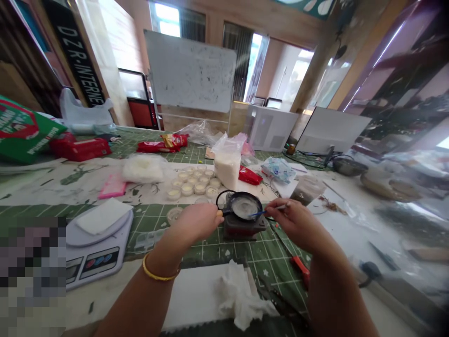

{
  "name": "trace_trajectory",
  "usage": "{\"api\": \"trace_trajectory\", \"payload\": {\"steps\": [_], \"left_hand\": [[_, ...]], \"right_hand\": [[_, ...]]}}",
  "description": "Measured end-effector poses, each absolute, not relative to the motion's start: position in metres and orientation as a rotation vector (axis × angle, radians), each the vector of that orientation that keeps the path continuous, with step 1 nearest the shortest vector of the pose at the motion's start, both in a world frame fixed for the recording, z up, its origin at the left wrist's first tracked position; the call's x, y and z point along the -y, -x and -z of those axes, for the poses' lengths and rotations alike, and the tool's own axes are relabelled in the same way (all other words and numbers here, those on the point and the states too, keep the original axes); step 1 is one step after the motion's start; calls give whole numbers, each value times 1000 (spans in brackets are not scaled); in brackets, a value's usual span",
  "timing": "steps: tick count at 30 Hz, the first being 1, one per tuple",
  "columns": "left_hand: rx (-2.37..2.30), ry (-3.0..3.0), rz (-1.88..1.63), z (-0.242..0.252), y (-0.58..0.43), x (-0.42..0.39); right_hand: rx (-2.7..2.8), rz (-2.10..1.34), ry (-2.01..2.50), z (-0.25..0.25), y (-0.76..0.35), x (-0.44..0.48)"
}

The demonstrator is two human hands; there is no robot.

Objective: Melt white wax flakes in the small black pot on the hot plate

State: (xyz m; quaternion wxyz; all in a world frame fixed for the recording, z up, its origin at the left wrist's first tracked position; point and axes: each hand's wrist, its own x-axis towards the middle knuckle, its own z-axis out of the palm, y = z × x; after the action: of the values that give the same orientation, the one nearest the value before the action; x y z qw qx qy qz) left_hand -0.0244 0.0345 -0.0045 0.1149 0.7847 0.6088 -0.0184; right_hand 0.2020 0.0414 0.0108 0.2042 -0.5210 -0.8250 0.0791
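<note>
A small black pan [260,202] with whitish contents sits on a little dark heater [243,230] in the middle of the table. My left hand [198,219] is closed around the pan's handle at its left side. From the right, my right hand [293,216] pinches a thin stick with a blue end [258,214], whose tip reaches into the pan. Behind the pan stands a clear bag of white granules [227,168]. Several small round cups with pale contents [192,181] are grouped to its left.
A kitchen scale [121,234] with white paper on it stands at the left. Crumpled tissue [238,292] lies in front, near a red-handled tool [300,267]. Red packets [163,142], a plastic bag [143,167] and a monitor [331,133] are farther back.
</note>
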Motion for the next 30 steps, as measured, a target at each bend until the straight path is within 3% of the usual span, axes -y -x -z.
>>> {"api": "trace_trajectory", "payload": {"steps": [3,7,12,17,22,27,30], "left_hand": [[-1809,-2299,32,5,24,-34],[-1818,-2289,45,3,23,-33],[-1795,-2294,36,2,23,-33],[-1791,-2295,38,3,24,-33],[-1795,-2294,46,3,24,-34],[-1787,-2291,41,3,24,-33],[-1772,-2297,56,4,24,-34]], "right_hand": [[2331,-227,1349,-10,-198,-41],[2253,-83,1557,-11,-200,-42],[2328,-215,1355,-10,-198,-39],[2253,-104,1567,-11,-201,-44],[2353,-199,1331,-9,-198,-39],[2269,-107,1554,-9,-198,-44],[2301,-225,1451,-10,-200,-41]]}}
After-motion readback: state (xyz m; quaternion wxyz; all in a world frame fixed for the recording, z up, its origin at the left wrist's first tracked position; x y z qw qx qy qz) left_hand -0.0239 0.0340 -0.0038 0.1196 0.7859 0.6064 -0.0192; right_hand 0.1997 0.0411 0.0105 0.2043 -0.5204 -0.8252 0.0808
